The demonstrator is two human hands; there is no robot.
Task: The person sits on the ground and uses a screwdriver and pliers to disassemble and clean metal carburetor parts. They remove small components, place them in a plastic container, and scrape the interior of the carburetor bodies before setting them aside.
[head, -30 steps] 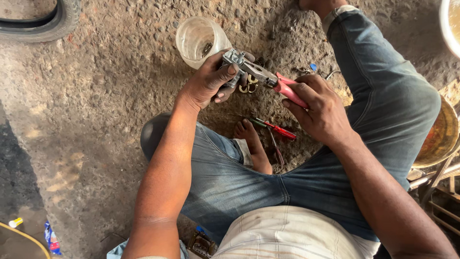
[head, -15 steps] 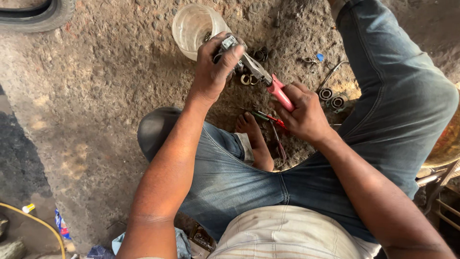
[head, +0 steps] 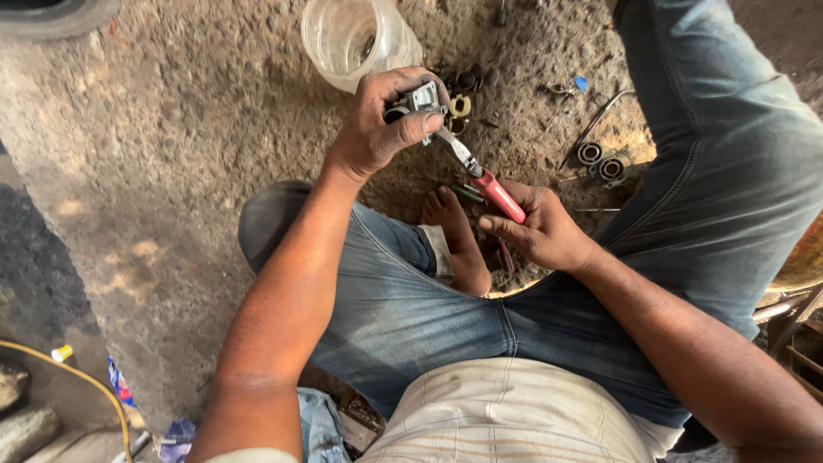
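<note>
Hands: both are busy on one job, raised above the ground between the person's knees.
Left hand (head: 381, 129): closed around a small grey metal part (head: 418, 97), thumb pressed over its front, fingers wrapped behind it.
Right hand (head: 536, 230): closed on the red handles of the pliers (head: 480, 176), whose thin nose reaches up and meets the metal part.
Position of the part: held in the air, just in front of a clear plastic jar (head: 356, 39) that lies on the dirt floor (head: 171, 129).
How the part may handle: it looks like cast metal, so probably stiff and rather heavy for its size. Its edges look uneven, which should give the fingers good hold, but a greasy film is possible and could make it slippery.
Where to hold: around the body, as the left hand does, leaving free the side where the nose works.
Pliers: rigid tool; the coated handles look like the safe place to grip.
Nearby: round bearings (head: 600, 163) and small rings (head: 460, 105) lie on the floor, and a bare foot (head: 454, 231) rests under the hands.
</note>
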